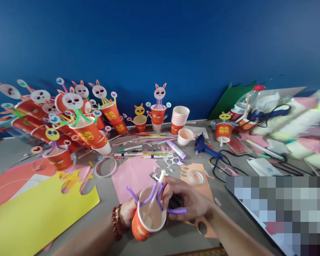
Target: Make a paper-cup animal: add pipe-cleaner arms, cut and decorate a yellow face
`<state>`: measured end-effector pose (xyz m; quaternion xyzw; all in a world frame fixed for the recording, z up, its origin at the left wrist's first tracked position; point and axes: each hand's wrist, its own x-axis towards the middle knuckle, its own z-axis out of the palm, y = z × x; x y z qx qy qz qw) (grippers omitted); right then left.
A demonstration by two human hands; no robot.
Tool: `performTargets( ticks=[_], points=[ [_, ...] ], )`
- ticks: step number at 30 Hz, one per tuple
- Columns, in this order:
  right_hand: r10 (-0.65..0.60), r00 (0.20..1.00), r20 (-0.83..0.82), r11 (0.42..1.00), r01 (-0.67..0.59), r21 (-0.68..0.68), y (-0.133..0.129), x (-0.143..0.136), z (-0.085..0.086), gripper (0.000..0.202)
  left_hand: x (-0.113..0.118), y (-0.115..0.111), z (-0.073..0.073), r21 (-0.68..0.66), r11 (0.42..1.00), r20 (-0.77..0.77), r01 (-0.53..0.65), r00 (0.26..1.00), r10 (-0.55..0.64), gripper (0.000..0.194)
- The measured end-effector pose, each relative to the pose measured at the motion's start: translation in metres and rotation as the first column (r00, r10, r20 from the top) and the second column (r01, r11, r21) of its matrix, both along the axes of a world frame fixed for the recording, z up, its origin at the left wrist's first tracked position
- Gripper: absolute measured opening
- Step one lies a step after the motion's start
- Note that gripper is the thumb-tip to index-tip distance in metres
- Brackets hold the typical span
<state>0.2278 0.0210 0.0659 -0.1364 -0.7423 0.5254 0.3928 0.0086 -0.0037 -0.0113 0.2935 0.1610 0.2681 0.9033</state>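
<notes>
A red paper cup (143, 229) with a white rim is tilted towards me at the front of the table. My left hand (128, 213), with a beaded bracelet at its wrist, is closed around the cup's left side; its fingers are partly hidden. Bent purple pipe cleaners (176, 211) stick out over the rim on both sides. A white stick (158, 186) rises from inside the cup. At the right of the rim, my right hand (188, 195) pinches a purple pipe cleaner, its thumb and fingers close to the stick.
Finished cups with paper rabbit faces (110, 113) crowd the back left. A cup stack (179, 119), a blue glue gun (204, 146) and its black cord lie behind my hands. Yellow paper (48, 209), pink paper (133, 176) and a tape roll (196, 177) surround the cup.
</notes>
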Motion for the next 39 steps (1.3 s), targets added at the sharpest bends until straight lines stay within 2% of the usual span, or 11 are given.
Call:
performTargets(
  ticks=[7,11,14,18,25,27,34,39],
  points=[
    [0.006,1.000,0.003,0.999,-0.006,-0.033,-0.001,0.001,0.000,0.015,-0.002,-0.001,-0.009,-0.003,0.999,0.076,0.051,0.996,-0.051,0.049],
    [-0.024,1.000,-0.007,0.998,0.024,-0.058,-0.001,-0.001,-0.001,0.016,0.004,0.000,-0.014,-0.029,0.999,0.142,0.022,0.990,-0.018,0.049],
    [-0.042,0.998,-0.043,0.992,0.037,-0.117,-0.001,-0.002,-0.002,0.020,0.007,0.003,-0.011,-0.050,0.999,0.198,-0.002,0.980,0.012,0.051],
    [-0.043,0.998,-0.044,0.987,0.036,-0.157,-0.001,-0.001,-0.004,0.021,0.008,0.008,-0.005,-0.013,1.000,0.265,-0.018,0.964,0.020,0.068],
    [-0.042,0.997,-0.061,0.989,0.033,-0.143,0.000,-0.001,-0.007,0.018,0.007,0.011,-0.003,0.020,0.999,0.285,0.026,0.958,-0.031,0.074],
    [-0.043,0.998,-0.054,0.990,0.035,-0.139,0.000,-0.001,-0.006,0.017,0.008,0.009,-0.004,0.020,1.000,0.292,0.005,0.956,-0.010,0.075],
    [-0.032,0.999,-0.033,0.997,0.030,-0.065,0.000,-0.002,0.000,0.013,0.008,0.001,-0.012,-0.018,1.000,0.224,0.023,0.974,-0.018,0.065],
    [-0.014,0.999,-0.049,0.999,0.012,-0.042,0.000,-0.001,-0.002,0.013,0.004,0.000,-0.017,-0.002,0.999,0.203,0.040,0.978,-0.038,0.075]
  ],
)
